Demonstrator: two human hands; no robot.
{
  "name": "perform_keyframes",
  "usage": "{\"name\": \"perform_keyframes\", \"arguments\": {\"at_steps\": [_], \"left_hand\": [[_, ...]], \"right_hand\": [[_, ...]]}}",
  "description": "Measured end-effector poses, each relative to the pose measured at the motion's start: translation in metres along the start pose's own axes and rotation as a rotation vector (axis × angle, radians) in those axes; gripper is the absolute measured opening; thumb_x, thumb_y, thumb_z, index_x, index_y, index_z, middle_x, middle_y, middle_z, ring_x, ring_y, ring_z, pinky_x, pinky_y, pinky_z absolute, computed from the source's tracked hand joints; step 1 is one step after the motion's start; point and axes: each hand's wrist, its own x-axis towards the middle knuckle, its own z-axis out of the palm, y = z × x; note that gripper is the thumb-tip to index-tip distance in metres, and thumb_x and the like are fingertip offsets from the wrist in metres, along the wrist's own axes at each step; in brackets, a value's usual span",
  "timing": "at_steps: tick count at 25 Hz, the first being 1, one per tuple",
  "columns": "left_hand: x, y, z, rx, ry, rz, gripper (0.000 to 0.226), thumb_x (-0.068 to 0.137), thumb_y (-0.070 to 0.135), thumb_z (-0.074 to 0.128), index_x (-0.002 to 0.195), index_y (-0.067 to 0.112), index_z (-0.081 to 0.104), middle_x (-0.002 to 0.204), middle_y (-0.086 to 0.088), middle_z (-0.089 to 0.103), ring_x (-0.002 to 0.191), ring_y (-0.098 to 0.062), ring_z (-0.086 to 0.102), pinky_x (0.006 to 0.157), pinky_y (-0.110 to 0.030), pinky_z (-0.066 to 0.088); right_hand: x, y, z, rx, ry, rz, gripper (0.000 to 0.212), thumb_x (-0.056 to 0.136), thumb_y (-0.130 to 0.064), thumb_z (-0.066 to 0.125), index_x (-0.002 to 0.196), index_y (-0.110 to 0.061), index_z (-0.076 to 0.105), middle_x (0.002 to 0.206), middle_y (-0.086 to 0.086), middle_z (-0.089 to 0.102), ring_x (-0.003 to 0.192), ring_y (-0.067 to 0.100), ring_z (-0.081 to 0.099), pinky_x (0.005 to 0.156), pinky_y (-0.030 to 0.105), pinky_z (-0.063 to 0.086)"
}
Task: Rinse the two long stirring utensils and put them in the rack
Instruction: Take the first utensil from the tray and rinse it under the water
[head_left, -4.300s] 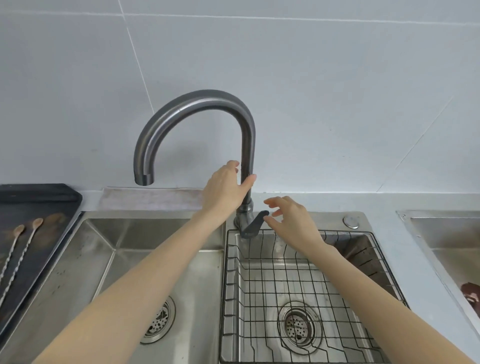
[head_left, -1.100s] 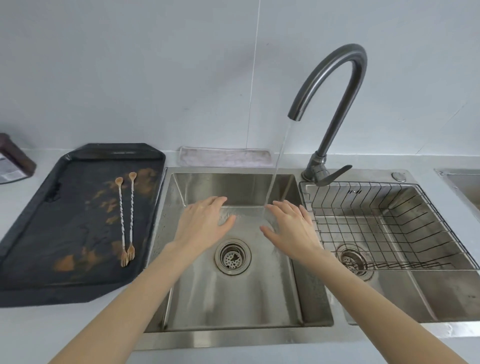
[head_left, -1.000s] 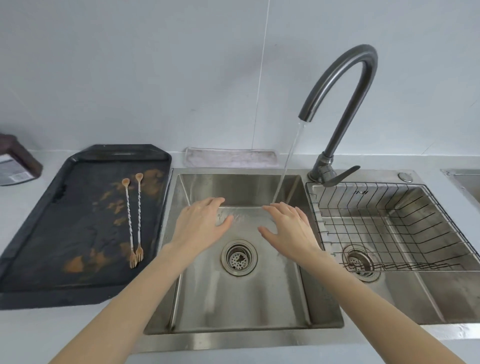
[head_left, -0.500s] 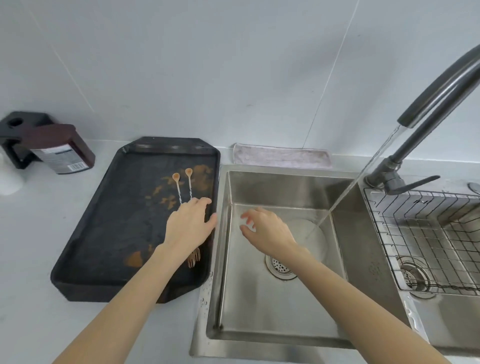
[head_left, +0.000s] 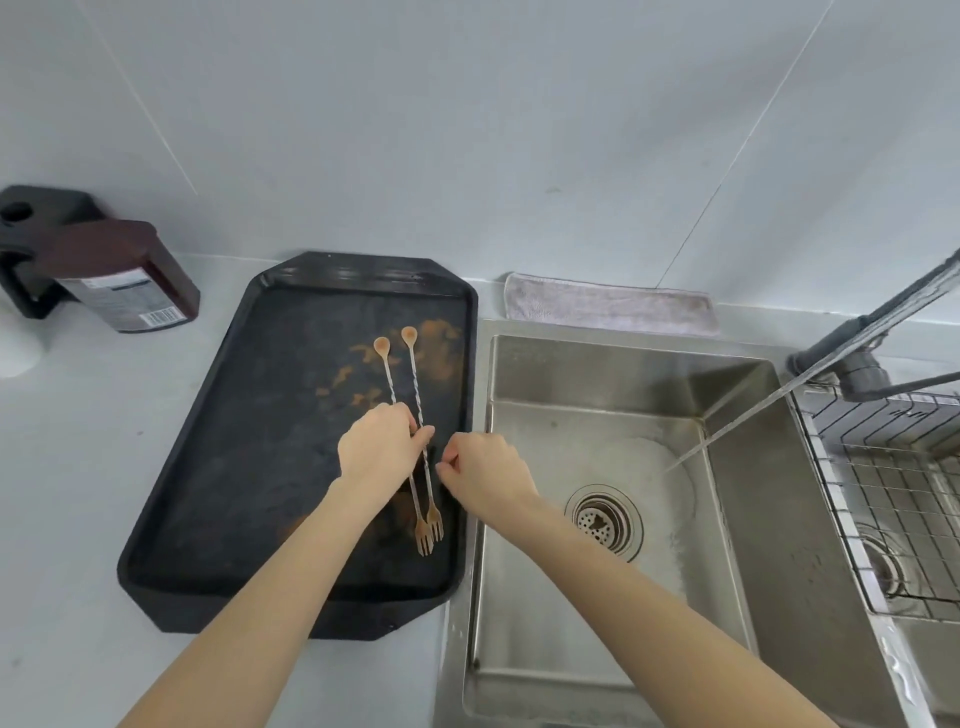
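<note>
A: Where do your two stirrers lie?

B: Both lie side by side on the black tray (head_left: 218, 467), on the table (head_left: 62, 493) just left of the sink (head_left: 737, 519). The left stirrer (head_left: 385, 371) and the right stirrer (head_left: 413, 364) each have a small spoon bowl at the far end and a little fork at the near end, with a twisted shaft between. Brown stains mark the tray around them.

A: And your left hand?

B: Your left hand (head_left: 379, 449) is on the stirrers' middle, fingers curled down over the shafts. It seems to pinch them, though the fingertips are hidden under the hand.

A: Your right hand?

B: Your right hand (head_left: 485, 475) hovers over the tray's right edge, just beside the right stirrer. Its fingers are loosely curled and narrow, and you hold nothing in it.

A: The water?

B: A stream (head_left: 769, 410) slants from the tap (head_left: 857, 371) into the sink, landing near the drain (head_left: 605, 519). The wire rack (head_left: 883, 467) sits in the right basin. A grey cloth (head_left: 608, 309) lies behind the sink, and a dark bottle (head_left: 119, 280) stands at the far left by the wall.
</note>
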Motion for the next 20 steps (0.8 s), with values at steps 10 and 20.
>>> {"name": "perform_keyframes", "arguments": {"at_steps": [10, 20], "left_hand": [[0.011, -0.001, 0.019, 0.139, 0.001, 0.003, 0.033, 0.092, 0.036, 0.045, 0.100, 0.012, 0.067, 0.099, -0.010, 0.071, 0.090, -0.030, 0.066, 0.070, -0.032, 0.047], [0.007, 0.002, 0.011, -0.156, -0.052, -0.155, 0.030, 0.088, 0.034, 0.053, 0.092, 0.013, 0.073, 0.086, -0.007, 0.069, 0.083, -0.027, 0.066, 0.064, -0.028, 0.043]], "right_hand": [[0.014, -0.018, 0.014, -0.152, -0.044, 0.045, 0.025, 0.096, -0.015, 0.042, 0.112, -0.003, 0.056, 0.109, 0.019, 0.062, 0.101, 0.037, 0.060, 0.079, 0.040, 0.051], [0.017, -0.008, 0.021, 0.064, 0.004, 0.106, 0.022, 0.089, -0.016, 0.049, 0.098, -0.002, 0.064, 0.100, 0.017, 0.066, 0.092, 0.035, 0.063, 0.074, 0.038, 0.053]]}}
